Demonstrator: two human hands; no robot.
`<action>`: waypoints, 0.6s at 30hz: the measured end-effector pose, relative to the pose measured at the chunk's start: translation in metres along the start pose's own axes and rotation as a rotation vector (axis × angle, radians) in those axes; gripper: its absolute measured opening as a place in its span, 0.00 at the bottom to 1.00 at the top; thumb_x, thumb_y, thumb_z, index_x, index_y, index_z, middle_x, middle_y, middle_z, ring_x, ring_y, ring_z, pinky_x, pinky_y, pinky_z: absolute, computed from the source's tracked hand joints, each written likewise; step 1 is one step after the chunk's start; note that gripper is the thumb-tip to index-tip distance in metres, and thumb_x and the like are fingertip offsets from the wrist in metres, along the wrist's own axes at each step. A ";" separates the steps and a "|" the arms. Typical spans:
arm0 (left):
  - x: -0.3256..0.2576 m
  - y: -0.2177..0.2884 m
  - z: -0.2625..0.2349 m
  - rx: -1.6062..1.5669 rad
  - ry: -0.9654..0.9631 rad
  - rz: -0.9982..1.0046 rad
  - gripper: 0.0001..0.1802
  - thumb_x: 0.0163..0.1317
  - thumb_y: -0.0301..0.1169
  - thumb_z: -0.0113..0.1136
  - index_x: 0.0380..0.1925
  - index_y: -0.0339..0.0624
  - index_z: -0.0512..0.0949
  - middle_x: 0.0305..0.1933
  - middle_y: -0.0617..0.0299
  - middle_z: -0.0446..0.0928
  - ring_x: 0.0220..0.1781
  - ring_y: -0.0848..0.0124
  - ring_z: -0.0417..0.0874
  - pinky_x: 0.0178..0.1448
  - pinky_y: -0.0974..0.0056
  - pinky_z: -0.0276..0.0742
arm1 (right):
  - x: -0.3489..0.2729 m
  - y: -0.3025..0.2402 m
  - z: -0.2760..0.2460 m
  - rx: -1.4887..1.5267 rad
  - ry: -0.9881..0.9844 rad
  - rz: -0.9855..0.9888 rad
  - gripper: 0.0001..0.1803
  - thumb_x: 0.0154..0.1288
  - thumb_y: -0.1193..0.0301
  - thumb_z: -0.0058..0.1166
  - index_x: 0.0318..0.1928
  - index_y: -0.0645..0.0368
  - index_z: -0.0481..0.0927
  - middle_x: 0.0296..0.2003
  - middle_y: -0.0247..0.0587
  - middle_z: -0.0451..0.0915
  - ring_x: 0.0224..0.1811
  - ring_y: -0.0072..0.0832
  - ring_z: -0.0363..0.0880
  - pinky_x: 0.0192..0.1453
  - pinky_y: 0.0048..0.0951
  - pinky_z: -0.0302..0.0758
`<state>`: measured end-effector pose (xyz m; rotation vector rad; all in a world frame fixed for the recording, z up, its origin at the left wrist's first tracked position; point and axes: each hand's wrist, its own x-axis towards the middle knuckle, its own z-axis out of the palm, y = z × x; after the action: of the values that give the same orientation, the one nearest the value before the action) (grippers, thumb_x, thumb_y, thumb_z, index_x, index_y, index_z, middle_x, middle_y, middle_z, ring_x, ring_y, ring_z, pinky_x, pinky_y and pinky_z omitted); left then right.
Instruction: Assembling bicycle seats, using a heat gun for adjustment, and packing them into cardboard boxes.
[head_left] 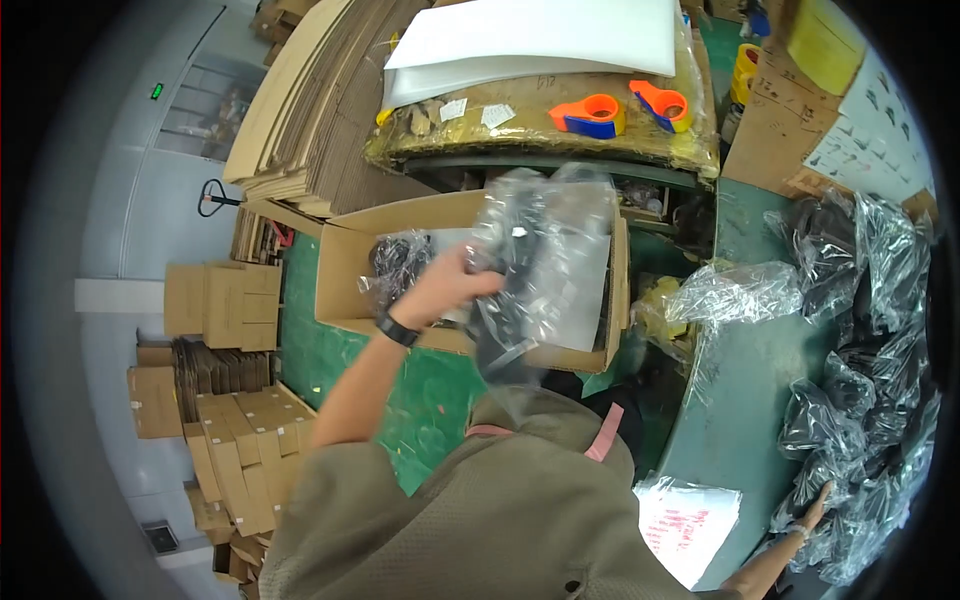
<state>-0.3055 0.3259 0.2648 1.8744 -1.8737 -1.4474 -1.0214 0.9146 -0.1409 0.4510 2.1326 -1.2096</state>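
My left hand, with a dark band at the wrist, is closed on a clear plastic bag with a long black object inside. It holds the bag above an opened cardboard box; motion smears the bag, and the black object's kind cannot be made out. Inside the box, to the left, lies another plastic-wrapped black item. Far off at the lower right, my right hand reaches onto a pile of black items in clear bags. Its fingers are partly lost among the plastic, so their grip is unclear.
Beyond the box stands a tape-covered bench with white foam sheets and two orange-and-blue tape dispensers. Flattened cardboard is stacked to its left. A green table on the right carries printed papers.
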 end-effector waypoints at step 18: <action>0.236 -0.371 -0.070 1.335 -0.570 1.211 0.07 0.56 0.37 0.58 0.33 0.54 0.83 0.45 0.66 0.78 0.54 0.66 0.74 0.68 0.61 0.63 | -0.574 -0.147 0.331 -0.783 0.103 -0.904 0.47 0.52 0.69 0.71 0.70 0.71 0.61 0.65 0.55 0.69 0.66 0.45 0.68 0.73 0.44 0.59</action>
<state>-0.0487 0.1782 -0.0678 -0.1499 -3.5826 -0.1667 -0.5630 0.5646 0.2159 -0.8870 2.7546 -0.6188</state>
